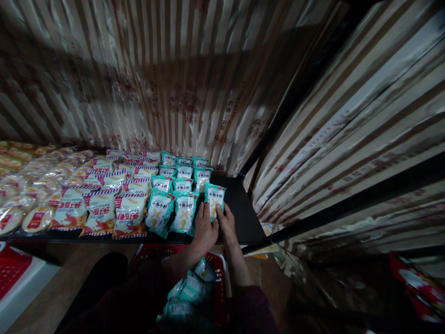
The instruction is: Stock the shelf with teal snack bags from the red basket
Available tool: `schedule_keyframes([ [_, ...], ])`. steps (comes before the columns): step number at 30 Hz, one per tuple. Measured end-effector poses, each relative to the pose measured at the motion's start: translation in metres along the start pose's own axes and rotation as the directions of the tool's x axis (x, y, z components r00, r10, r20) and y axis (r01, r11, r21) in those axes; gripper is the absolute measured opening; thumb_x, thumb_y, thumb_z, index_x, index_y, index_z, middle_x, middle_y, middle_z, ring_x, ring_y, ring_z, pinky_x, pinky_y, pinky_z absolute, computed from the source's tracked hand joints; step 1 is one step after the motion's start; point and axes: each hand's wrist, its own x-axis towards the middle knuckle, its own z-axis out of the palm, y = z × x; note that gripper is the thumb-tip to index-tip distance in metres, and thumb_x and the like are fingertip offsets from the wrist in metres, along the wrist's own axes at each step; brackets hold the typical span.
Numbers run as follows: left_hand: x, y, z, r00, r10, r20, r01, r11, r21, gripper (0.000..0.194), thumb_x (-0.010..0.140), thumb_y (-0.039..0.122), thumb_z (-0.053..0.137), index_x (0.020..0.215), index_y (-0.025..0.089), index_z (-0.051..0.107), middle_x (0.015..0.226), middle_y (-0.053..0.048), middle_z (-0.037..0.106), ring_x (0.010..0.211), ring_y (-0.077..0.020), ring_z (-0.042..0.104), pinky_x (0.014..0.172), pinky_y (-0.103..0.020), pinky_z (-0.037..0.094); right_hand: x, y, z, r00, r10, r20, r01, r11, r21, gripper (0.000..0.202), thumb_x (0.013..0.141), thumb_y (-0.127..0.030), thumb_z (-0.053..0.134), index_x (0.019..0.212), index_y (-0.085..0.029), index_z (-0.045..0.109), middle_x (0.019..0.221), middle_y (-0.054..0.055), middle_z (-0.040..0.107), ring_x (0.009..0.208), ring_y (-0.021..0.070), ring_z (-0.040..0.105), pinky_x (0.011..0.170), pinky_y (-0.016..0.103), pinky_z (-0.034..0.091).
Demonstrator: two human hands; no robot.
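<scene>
Both my hands hold one teal snack bag (pixel 214 197) upright over the black shelf (pixel 243 208), just right of the rows of teal bags. My left hand (pixel 205 232) lies along the bag's left lower side. On its right lower side is my right hand (pixel 226 223), with the thumb on the bag's front. Close to my left hand stands the front teal bag (pixel 184 212) of the neighbouring row. Another front teal bag (pixel 159 212) is to its left, with more teal bags lined up behind.
Red, white and blue striped snack bags (pixel 130 214) and round wrapped items (pixel 38 218) fill the shelf's left part. Below, a red basket (pixel 219 269) holds teal bags (pixel 191 287). Striped fabric (pixel 174 93) hangs behind; a dark metal bar (pixel 313 215) runs at right.
</scene>
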Motion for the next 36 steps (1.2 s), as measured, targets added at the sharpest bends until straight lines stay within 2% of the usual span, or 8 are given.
schedule_keyframes([
  [5,0.010,0.000,0.000,0.999,-0.040,0.015,0.040,0.999,-0.032,0.064,0.082,0.024,0.046,0.143,0.008,0.034,0.156,-0.016,0.021,0.145,-0.0258,0.017,0.119,-0.038,0.016,0.010,-0.005,0.007,0.999,-0.037,-0.003,0.037,0.998,-0.047,0.059,0.070,-0.055,0.068,0.114,-0.017,0.063,0.105,0.008,0.072,0.091,0.0245,0.066,0.082,0.037,0.052],
  [11,0.017,0.002,0.001,0.999,-0.052,0.011,0.052,0.999,-0.008,0.065,0.081,0.021,0.046,0.143,0.007,0.034,0.157,-0.016,0.016,0.146,-0.0259,0.012,0.119,-0.038,0.013,0.020,-0.007,0.015,0.995,-0.096,-0.014,0.094,0.990,-0.107,0.060,0.068,-0.056,0.069,0.114,-0.018,0.065,0.107,0.007,0.071,0.098,0.0247,0.064,0.091,0.038,0.048],
  [14,0.020,0.002,0.004,0.999,-0.051,0.012,0.050,0.998,0.028,0.064,0.082,0.021,0.046,0.143,0.004,0.033,0.157,-0.019,0.014,0.146,-0.0275,0.011,0.119,-0.040,0.013,0.024,-0.006,0.016,0.994,-0.110,0.011,0.110,0.988,-0.105,0.059,0.068,-0.056,0.069,0.113,-0.018,0.065,0.106,0.007,0.072,0.098,0.0248,0.064,0.090,0.037,0.048],
  [23,0.027,0.002,0.010,0.999,-0.040,-0.011,0.040,0.998,0.041,0.061,0.083,0.023,0.046,0.141,0.007,0.037,0.158,-0.017,0.012,0.146,-0.0296,0.007,0.119,-0.041,0.009,0.029,-0.003,0.021,0.993,-0.084,0.088,0.090,0.994,-0.066,0.055,0.070,-0.056,0.068,0.112,-0.021,0.064,0.101,0.006,0.073,0.095,0.0247,0.065,0.088,0.035,0.049],
  [27,0.025,0.003,0.009,0.999,-0.047,-0.006,0.048,0.997,0.066,0.061,0.083,0.022,0.046,0.141,0.005,0.037,0.157,-0.018,0.012,0.146,-0.0297,0.008,0.119,-0.041,0.012,0.031,0.002,0.019,0.990,-0.095,0.104,0.111,0.982,-0.152,0.054,0.074,-0.056,0.064,0.115,-0.022,0.063,0.102,0.005,0.072,0.095,0.0240,0.065,0.090,0.036,0.048],
  [32,0.021,0.010,0.005,0.999,-0.048,0.011,0.046,0.983,0.180,0.061,0.085,0.021,0.042,0.143,0.006,0.033,0.157,-0.017,0.012,0.146,-0.0288,0.008,0.119,-0.042,0.015,0.035,0.010,0.018,0.979,-0.119,0.163,0.152,0.967,-0.206,0.056,0.082,-0.057,0.054,0.124,-0.021,0.057,0.113,0.007,0.069,0.100,0.0229,0.064,0.090,0.034,0.050],
  [36,0.021,0.016,0.001,0.996,-0.083,0.031,0.075,0.975,0.208,0.062,0.084,0.020,0.044,0.143,0.003,0.033,0.157,-0.020,0.013,0.146,-0.0285,0.009,0.119,-0.039,0.015,0.038,0.016,0.017,0.968,-0.207,0.142,0.245,0.907,-0.343,0.053,0.084,-0.056,0.051,0.123,-0.021,0.059,0.115,0.008,0.068,0.105,0.0237,0.061,0.092,0.037,0.048],
])
